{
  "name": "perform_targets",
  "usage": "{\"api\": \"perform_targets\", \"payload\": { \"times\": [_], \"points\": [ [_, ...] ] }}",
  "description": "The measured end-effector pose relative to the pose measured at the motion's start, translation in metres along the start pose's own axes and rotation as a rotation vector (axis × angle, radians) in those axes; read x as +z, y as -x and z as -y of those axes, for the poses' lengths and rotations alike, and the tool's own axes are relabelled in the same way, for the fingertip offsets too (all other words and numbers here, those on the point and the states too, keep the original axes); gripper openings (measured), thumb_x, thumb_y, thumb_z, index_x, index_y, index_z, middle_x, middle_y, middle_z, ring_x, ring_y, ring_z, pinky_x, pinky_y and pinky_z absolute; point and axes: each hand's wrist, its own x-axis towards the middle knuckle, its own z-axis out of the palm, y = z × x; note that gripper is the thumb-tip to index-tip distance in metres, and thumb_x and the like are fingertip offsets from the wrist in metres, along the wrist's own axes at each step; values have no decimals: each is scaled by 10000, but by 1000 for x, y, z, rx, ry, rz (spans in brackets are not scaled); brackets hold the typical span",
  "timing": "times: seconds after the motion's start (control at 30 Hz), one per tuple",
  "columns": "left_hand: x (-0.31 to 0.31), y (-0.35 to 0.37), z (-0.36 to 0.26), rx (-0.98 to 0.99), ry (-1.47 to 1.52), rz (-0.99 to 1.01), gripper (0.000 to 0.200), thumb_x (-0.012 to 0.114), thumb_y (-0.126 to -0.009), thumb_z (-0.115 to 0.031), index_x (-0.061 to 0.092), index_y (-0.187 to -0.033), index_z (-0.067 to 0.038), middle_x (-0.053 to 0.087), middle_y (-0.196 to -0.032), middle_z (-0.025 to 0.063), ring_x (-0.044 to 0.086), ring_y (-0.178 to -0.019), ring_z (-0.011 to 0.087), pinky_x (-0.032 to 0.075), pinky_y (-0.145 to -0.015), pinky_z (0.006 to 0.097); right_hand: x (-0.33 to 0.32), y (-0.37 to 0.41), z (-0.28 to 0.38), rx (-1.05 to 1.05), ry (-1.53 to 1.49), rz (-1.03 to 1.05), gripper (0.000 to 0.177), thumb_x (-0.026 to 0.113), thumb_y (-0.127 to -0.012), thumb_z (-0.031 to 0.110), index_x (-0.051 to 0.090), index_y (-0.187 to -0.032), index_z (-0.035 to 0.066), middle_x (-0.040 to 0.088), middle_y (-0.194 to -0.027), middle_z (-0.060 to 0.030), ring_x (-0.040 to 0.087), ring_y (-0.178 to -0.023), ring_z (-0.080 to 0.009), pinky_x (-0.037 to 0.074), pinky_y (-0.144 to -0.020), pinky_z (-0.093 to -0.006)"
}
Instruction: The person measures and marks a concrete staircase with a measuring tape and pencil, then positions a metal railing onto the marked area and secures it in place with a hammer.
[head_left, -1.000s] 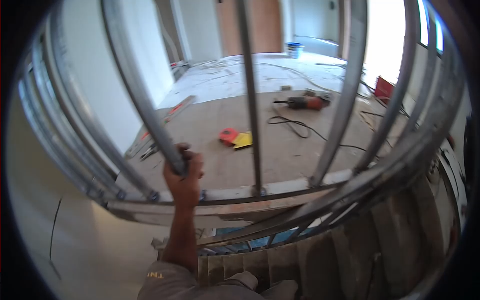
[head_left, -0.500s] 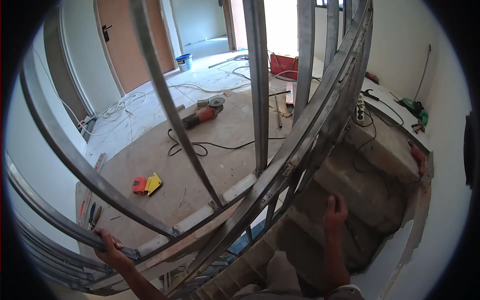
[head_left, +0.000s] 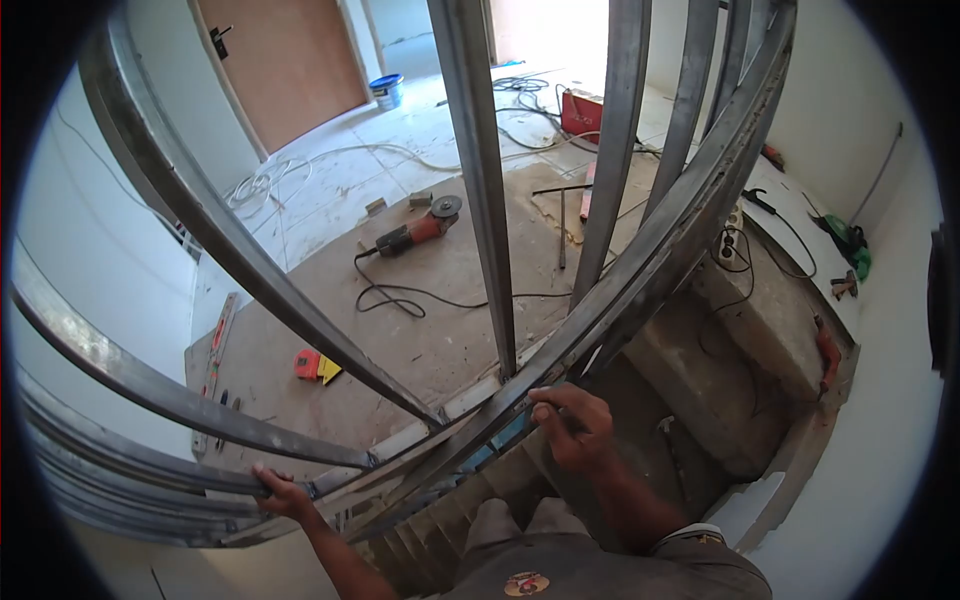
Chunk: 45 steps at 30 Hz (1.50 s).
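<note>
My left hand (head_left: 285,492) is wrapped round the lower end of a grey metal baluster (head_left: 190,405), close to the bottom rail (head_left: 345,482). My right hand (head_left: 578,430) is closed in a pinch beside the sloping metal rail (head_left: 610,305) of the stair railing. Whatever the right fingertips hold, if anything, is too small to make out. Past the bars, a red tape measure (head_left: 307,364) and a yellow angled piece (head_left: 329,371) lie on the landing. A red and black angle grinder (head_left: 410,236) lies farther back, its cord trailing.
Concrete steps (head_left: 690,370) curve down on the right, with a hammer (head_left: 672,445) on one. A power strip (head_left: 728,240), a red tool (head_left: 828,355) and an electrode holder (head_left: 760,200) lie higher up. Behind stand a red case-like box (head_left: 582,115) and a bucket (head_left: 387,92).
My right hand has moved left and toward the rail, still closed. The left hand keeps its grip on the baluster. My view has shifted, so the railing and floor appear displaced.
</note>
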Motion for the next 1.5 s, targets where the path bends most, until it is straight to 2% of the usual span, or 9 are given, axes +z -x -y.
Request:
{"api": "perform_targets", "payload": {
  "times": [0.17,0.27,0.47,0.63,0.8,0.93,1.17,1.43,1.5],
  "points": [
    [23,60,-139,798,-221,-219,506,509,-1046,-411,525,-1288,32,590,-1231,212,568,-1185,315,495,-990,439,-43,47,-18,150,117,108,145,731,-903,38,738,-1044,1,739,-900,-151,730,-769,-245,558,-700,-333],
    [66,133,-196,931,308,497,566,462,-994,-404,483,-1363,25,576,-1266,258,556,-1238,390,481,-1055,547,-59,57,-26,252,157,108,138,725,-915,61,741,-1043,10,747,-931,-156,741,-816,-263,564,-733,-342],
    [321,174,-182,-860,818,660,377,492,-1051,-458,668,-1105,-129,727,-1073,45,677,-1009,203,524,-886,378,-84,65,-21,355,186,0,132,705,-935,74,739,-1044,9,749,-935,-154,742,-849,-257,563,-754,-343],
    [489,155,-122,-1169,471,1240,377,615,-997,-468,626,-1131,-116,727,-1029,45,693,-933,217,550,-831,400,-124,97,-21,531,307,-197,126,694,-948,85,735,-1042,12,742,-898,-129,732,-819,-209,554,-737,-323],
    [601,188,-61,-174,-287,1458,374,726,-922,-410,703,-849,-44,671,-689,64,609,-547,180,482,-527,368,-165,145,-48,671,475,-429,129,682,-951,106,736,-1029,18,734,-844,-121,719,-782,-181,545,-740,-310],
    [663,268,-14,539,-337,1765,469,724,-901,-459,738,-963,6,746,-838,174,730,-832,285,546,-739,437,-178,166,-56,740,752,-636,151,669,-944,135,743,-1000,15,730,-804,-129,733,-799,-212,553,-760,-337],
    [632,341,-70,722,-592,1573,524,752,-854,-486,703,-1103,-27,714,-1152,232,690,-1079,417,547,-911,511,-145,153,-80,1045,545,-857,208,690,-934,202,757,-1009,21,748,-858,-158,747,-841,-239,555,-804,-346],
    [694,266,-83,-1274,-84,1814,270,638,-947,-299,494,-797,-126,414,-557,-53,408,-418,73,343,-372,224,-137,134,-99,934,483,-469,251,714,-931,239,757,-1077,40,759,-957,-179,750,-903,-277,563,-834,-384],
    [682,253,-94,-1082,296,1744,298,644,-989,-299,495,-801,-123,382,-532,-68,382,-398,54,302,-354,214,-139,139,-101,885,518,-434,247,712,-933,235,755,-1080,41,759,-952,-178,750,-901,-280,563,-831,-382]
  ]
}}
